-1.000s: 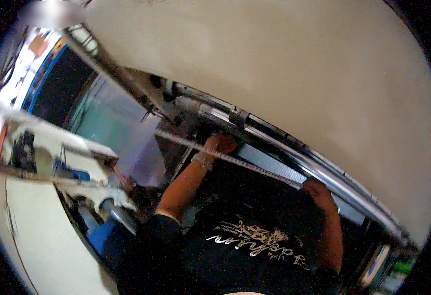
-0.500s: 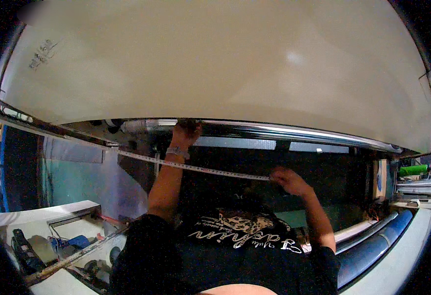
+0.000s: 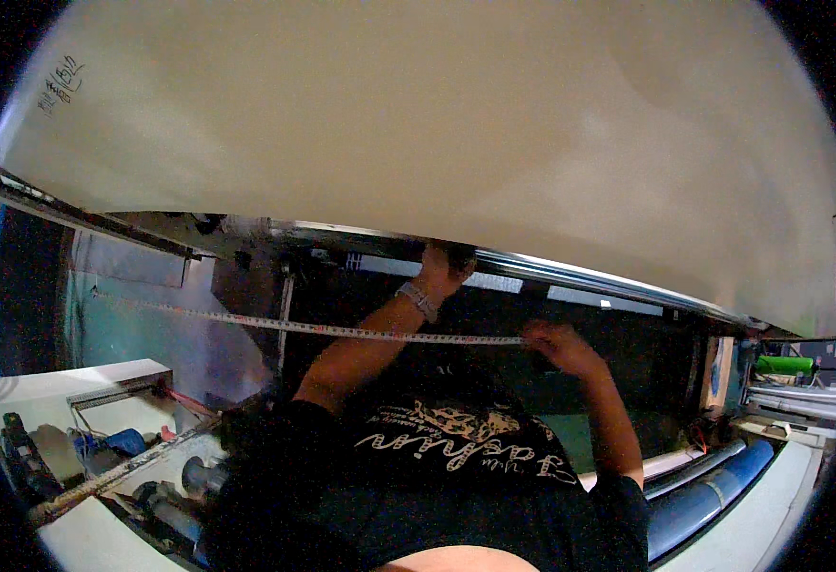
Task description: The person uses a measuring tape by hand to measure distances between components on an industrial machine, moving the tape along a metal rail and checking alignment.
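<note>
A long white measuring tape (image 3: 342,330) stretches leftward from my right hand (image 3: 563,348), crossing in front of my left forearm. My right hand is closed, pinching the tape at its right end. The tape's far left end fades out over a bluish-grey panel. Up at the shiny metal roller (image 3: 570,272), under the edge of a big beige sheet (image 3: 418,114), is my left hand (image 3: 445,270). A light band circles that wrist. Its fingers lie in dark shadow against the roller, so their grip is hidden.
At lower left, a white frame (image 3: 84,375) surrounds a blue part and dark mechanical pieces. Blue rolls (image 3: 709,500) lie along the white frame at lower right. Farther right are a green roll (image 3: 785,364) and several pale tubes.
My left hand has slid right along the roller, nearer my right hand. The visible stretch of tape reaches farther left now. My right hand still pinches the tape. The view has shifted a little.
</note>
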{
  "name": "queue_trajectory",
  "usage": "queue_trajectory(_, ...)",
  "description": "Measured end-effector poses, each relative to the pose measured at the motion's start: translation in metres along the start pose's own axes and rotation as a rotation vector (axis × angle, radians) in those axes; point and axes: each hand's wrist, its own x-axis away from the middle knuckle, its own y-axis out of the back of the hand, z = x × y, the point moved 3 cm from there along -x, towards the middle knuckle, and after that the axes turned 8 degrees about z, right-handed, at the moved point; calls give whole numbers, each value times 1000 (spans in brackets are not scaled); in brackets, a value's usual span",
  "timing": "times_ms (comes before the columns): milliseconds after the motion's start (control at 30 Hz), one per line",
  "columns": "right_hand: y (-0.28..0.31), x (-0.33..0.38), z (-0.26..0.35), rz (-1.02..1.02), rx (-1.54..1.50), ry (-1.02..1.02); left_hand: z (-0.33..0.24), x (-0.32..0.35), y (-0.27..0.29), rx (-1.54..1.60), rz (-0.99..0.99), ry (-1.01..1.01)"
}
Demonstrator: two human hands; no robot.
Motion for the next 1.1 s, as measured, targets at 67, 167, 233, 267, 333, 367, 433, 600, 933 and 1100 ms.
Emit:
queue_trajectory(67,2,3,-11,60,-94,-41,4,0,6,-466,80,-141)
queue_trajectory(167,19,1,-8,68,-118,-115,-31,33,4,-1049,348,-249)
queue_trajectory(233,24,-2,-15,36,-61,-142,-55,61,8,-1328,453,-150)
queue_trajectory(267,24,2,-31,16,-20,-141,-69,77,7,-1434,507,-124)
queue_trajectory(333,26,1,-51,25,-66,-204,-104,114,-10,-1410,563,-80)
queue_trajectory(367,29,1,-56,67,-142,-271,-121,130,-15,-1347,553,-35)
queue_trajectory(433,23,1,-85,-78,-83,-144,-136,148,-19,-956,454,136)
queue_trajectory(600,51,-30,-62,-64,151,-107,-168,131,18,-116,-140,-181)
queue_trajectory(933,66,-82,-13,-233,173,-29,-230,107,101,-2374,-537,-368)
queue_trajectory(1100,76,-79,-23,-147,182,-129,-259,90,194,-949,-282,-694)
